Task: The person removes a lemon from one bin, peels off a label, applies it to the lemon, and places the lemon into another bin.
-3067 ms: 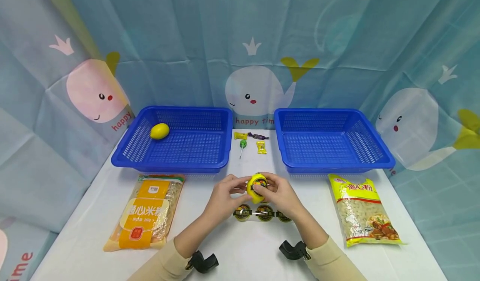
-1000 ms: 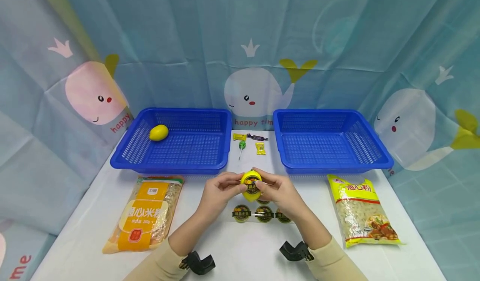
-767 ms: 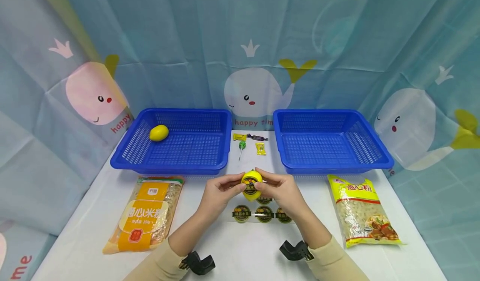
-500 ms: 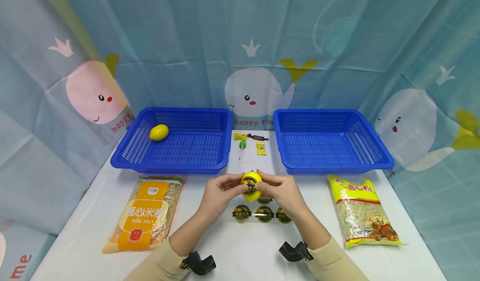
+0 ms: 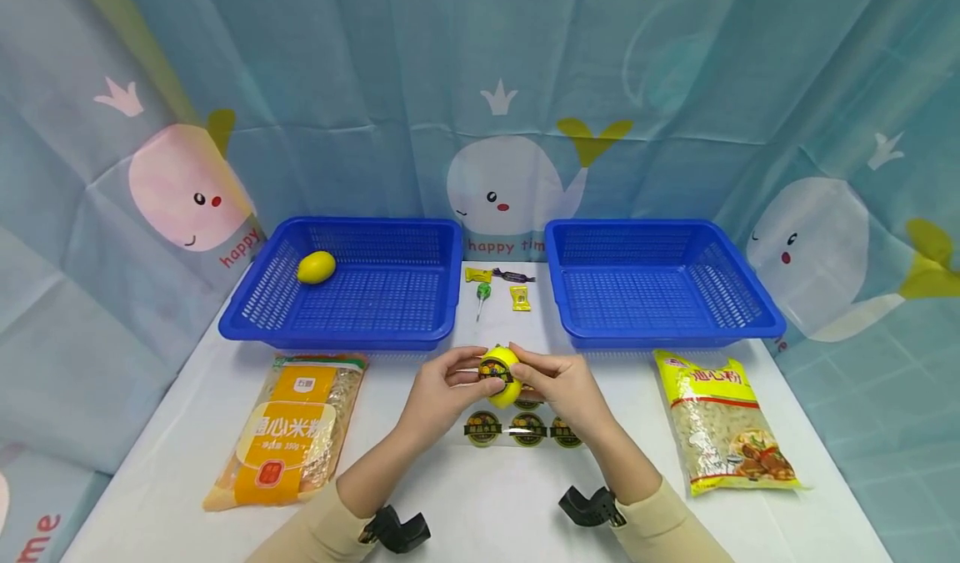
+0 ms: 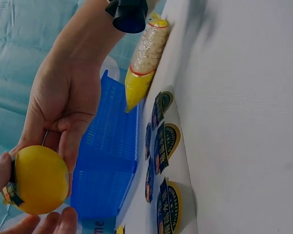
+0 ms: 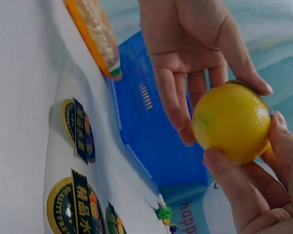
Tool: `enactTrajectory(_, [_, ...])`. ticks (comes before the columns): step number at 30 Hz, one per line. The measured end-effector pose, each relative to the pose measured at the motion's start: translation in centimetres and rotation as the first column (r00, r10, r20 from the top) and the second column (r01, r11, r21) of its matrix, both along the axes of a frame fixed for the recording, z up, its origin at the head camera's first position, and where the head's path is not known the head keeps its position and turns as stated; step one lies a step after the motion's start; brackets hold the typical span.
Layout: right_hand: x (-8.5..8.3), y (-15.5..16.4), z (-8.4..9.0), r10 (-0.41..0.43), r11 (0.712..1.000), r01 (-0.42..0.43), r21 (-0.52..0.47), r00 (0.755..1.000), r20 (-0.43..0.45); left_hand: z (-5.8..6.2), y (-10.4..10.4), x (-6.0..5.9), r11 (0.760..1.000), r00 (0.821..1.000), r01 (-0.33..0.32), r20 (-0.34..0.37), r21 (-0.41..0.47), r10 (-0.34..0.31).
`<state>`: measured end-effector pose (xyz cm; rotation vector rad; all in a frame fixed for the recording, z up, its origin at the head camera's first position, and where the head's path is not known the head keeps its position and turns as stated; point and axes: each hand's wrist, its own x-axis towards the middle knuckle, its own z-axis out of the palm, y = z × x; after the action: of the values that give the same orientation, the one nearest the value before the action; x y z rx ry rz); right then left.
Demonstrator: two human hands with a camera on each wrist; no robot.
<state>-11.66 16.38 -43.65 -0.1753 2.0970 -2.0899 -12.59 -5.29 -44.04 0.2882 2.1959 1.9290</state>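
Observation:
Both hands hold a yellow lemon (image 5: 507, 394) above the middle of the table. A round black-and-gold sticker (image 5: 495, 369) sits on its near side, turned a little to the left. My left hand (image 5: 444, 389) grips the lemon from the left, its thumb over the sticker's lower part. From the other side my right hand (image 5: 561, 386) pinches it, thumb near the sticker's right edge. In the right wrist view the lemon's bare side (image 7: 229, 124) shows between the fingertips of both hands. Below lies a clear sheet with several more such stickers (image 5: 528, 429), partly hidden by the right hand.
A second lemon (image 5: 317, 267) lies in the left blue basket (image 5: 337, 342); another blue basket (image 5: 678, 329) stands at right. Between them are wrapped candies (image 5: 520, 299) and a green lollipop (image 5: 483, 291). Bagged pasta (image 5: 288, 429) lies left, another bag (image 5: 731, 429) right.
Since three seconds ago the lemon has shifted slightly left. Over the last half second it has turned so the sticker faces further left, and the left thumb now lies over the sticker.

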Motion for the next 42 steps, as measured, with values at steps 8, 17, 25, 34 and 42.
enactTrajectory(8, [0.2, 0.9, 0.2, 0.013, 0.993, 0.0, 0.117, 0.994, -0.111, -0.1, 0.1, 0.2, 1.0, 1.0, -0.001, 0.006, -0.002, 0.001])
enactTrajectory(17, [0.3, 4.9, 1.9, -0.106, 0.961, 0.158, 0.228, 0.968, -0.226, 0.1, 0.2, 0.2, 1.0, 0.999, 0.002, 0.038, 0.027, -0.003])
enactTrajectory(25, [-0.2, 9.9, 3.7, -0.187, 0.907, 0.272, 0.32, 0.944, -0.273, 0.2, 0.2, 0.2, 0.999, 0.999, 0.0, 0.048, 0.036, -0.001])
enactTrajectory(34, [0.2, 14.5, 4.1, -0.253, 0.84, 0.347, 0.416, 0.93, -0.266, -0.4, 0.0, 0.2, 1.0, 0.998, -0.017, 0.06, 0.021, 0.016])
enactTrajectory(42, [0.7, 20.2, 4.0, -0.458, 0.733, 0.564, 0.381, 0.823, -0.338, -0.5, 0.0, -0.1, 1.0, 0.998, -0.017, 0.058, 0.018, 0.016])
